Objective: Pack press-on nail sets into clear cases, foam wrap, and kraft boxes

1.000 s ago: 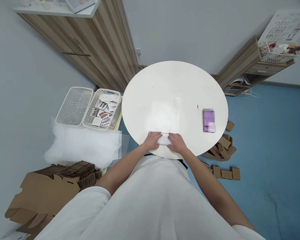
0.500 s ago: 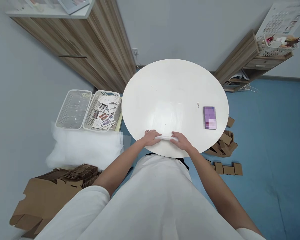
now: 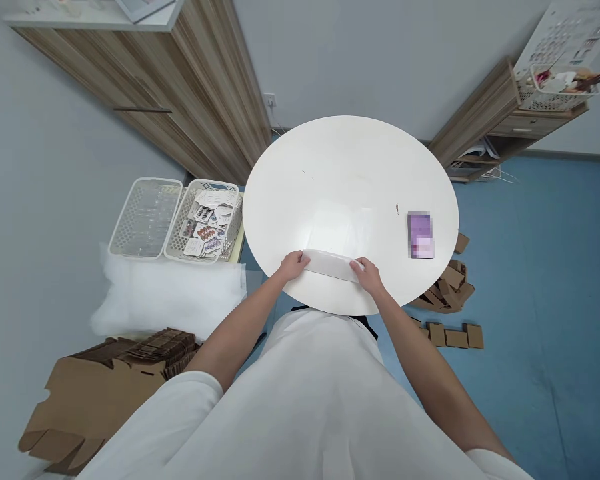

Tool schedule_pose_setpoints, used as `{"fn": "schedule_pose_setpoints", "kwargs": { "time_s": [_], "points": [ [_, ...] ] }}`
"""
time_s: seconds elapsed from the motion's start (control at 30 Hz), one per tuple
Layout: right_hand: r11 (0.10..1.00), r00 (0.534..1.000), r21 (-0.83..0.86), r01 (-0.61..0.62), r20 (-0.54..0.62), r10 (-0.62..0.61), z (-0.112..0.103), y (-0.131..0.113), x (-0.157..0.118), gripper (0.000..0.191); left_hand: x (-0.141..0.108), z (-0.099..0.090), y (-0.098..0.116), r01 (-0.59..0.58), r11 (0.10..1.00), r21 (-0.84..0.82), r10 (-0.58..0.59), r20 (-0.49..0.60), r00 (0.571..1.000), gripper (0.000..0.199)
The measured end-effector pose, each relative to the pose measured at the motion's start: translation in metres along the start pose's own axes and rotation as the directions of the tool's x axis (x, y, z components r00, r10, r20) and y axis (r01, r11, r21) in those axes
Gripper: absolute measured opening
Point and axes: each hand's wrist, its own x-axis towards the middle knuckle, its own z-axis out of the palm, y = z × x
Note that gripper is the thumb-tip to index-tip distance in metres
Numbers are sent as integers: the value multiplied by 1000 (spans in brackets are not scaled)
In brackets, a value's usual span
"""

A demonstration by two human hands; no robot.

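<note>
A long white strip (image 3: 330,265), folded or flattened, lies between both hands over the near part of the round white table (image 3: 350,160). My left hand (image 3: 294,265) grips its left end, fingers closed. At the right end, my right hand (image 3: 368,275) pinches the strip with thumb and fingers. The strip slants slightly down to the right. Its material is too plain to make out. On the table's right side lies a purple item (image 3: 420,235), blurred in the picture.
Left of the table are a white basket of printed cards (image 3: 205,223), a basket of clear packs (image 3: 147,217), white foam sheets (image 3: 170,297) and flat cardboard (image 3: 95,400). Small brown boxes (image 3: 456,338) lie on the floor at right. Wooden cabinets (image 3: 200,80) stand behind.
The hands have moved slightly apart and away from the body. What was a narrow white roll between them now shows as a wider, flatter strip.
</note>
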Motion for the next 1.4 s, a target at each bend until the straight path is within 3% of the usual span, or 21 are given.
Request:
{"fn": "schedule_pose_setpoints", "kwargs": {
  "time_s": [0.13,0.23,0.33,0.4,0.47,0.53,0.63,0.77,0.93,1.13,1.27,1.4],
  "points": [
    [995,994,-58,-83,-80,78,-2,12,2,27,4,3,1,8,999,54,-7,-18,1000,24],
    [990,989,-118,-81,-129,66,-2,18,-3,35,2,5,3,74,988,135,-71,-32,997,21],
    [968,966,-250,20,-245,-83,1,15,-10,44,-6,6,6,75,964,255,-38,-146,989,28],
    [921,942,-363,139,-239,-237,5,9,-14,43,-11,6,11,-40,938,344,117,-208,971,42],
    [847,923,-448,287,-109,-370,11,2,-17,40,-14,7,17,-233,868,439,316,-125,940,53],
    [763,893,-495,416,64,-445,19,-4,-18,40,-13,10,24,-427,763,485,450,75,890,59],
    [693,870,-533,485,212,-446,29,-7,-17,43,-9,19,32,-539,693,479,469,269,841,60],
    [706,885,-537,462,235,-401,29,-6,-18,40,-8,24,35,-520,714,469,435,286,854,57],
    [792,881,-401,461,314,-354,10,-10,-27,45,-18,19,37,-539,738,406,436,323,840,57],
    [951,924,-191,243,344,-167,-6,-12,-30,30,-21,15,47,-444,836,323,315,380,870,41],
    [986,945,-68,153,303,-126,-10,-15,-20,23,-16,6,49,-351,908,230,262,341,903,35],
    [990,959,-42,134,259,-119,-15,-17,-4,30,-10,-4,40,-251,964,87,227,218,949,41]
  ]
}}
